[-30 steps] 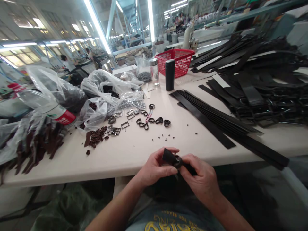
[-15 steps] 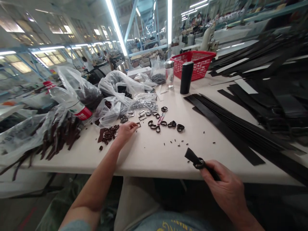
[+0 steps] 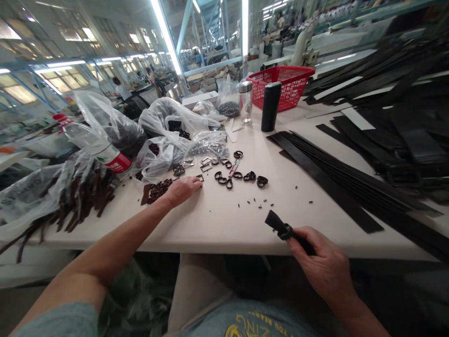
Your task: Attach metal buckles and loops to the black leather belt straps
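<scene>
Strip lights (image 3: 164, 37) glow above a crowded workshop, seen beyond a pale desk (image 3: 217, 229) where a person uses both bare hands. At lower right of center, the right hand (image 3: 326, 257) has its grip closed around a dark strap (image 3: 271, 219), whose end juts up and left over the desk's front edge, encircled by a dark ring (image 3: 286, 231). Left of center, the left hand (image 3: 184, 188) has its fingertips at a rectangular metal frame (image 3: 202, 177); whether that grip has closed on it cannot be told. Brown loops (image 3: 159, 189) lie heaped just beside it. Long black bands (image 3: 308, 168) stretch across the right, below a red basket (image 3: 280, 89) and black tumbler (image 3: 271, 107) at upper right of center.
</scene>
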The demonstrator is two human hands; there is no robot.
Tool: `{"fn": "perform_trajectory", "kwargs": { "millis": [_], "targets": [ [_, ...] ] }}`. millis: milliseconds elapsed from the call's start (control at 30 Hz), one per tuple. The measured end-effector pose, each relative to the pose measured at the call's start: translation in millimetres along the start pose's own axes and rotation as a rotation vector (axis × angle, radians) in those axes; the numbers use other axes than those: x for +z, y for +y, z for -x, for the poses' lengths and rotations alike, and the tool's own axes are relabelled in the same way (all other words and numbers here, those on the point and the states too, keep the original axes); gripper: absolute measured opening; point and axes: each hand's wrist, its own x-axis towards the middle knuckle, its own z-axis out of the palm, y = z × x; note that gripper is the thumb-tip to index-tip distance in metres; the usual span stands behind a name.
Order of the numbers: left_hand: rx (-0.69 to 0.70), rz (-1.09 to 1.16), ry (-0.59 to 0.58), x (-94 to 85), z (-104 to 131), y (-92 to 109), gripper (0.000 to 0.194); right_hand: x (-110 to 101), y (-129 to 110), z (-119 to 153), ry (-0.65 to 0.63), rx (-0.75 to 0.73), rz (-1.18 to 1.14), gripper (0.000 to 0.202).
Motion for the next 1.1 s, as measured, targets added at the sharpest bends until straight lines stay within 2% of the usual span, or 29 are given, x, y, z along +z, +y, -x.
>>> {"fn": "perform_trajectory", "kwargs": {
  "millis": [200, 433, 733, 933, 1033, 1100],
  "targets": [
    [0.026, -0.050, -0.073, -10.5, -14, 5, 0.022, 0, 0, 0, -0.015, 0.000, -0.001, 0.014],
    [-0.057, -0.017, -0.086, -15.0, -38, 5, 0.017, 4, 3, 1, -0.022, 0.032, 0.013, 0.017],
    [-0.194, 0.133, 0.051, -7.7, -39, 1, 0.022, 3, 3, 0, -0.029, 0.081, -0.035, 0.017],
    [-0.210, 0.268, 0.138, -24.0, -31, -11, 0.014, 2, 3, 0, -0.030, 0.093, -0.049, 0.016],
    [-0.198, 0.307, 0.222, -33.3, -24, -2, 0.018, 2, 0, -1, -0.034, 0.107, -0.056, 0.015],
    [-0.192, 0.428, 0.312, -35.9, -20, 14, 0.020, 2, -4, -2, -0.038, 0.109, -0.063, 0.015]
  ]
}}
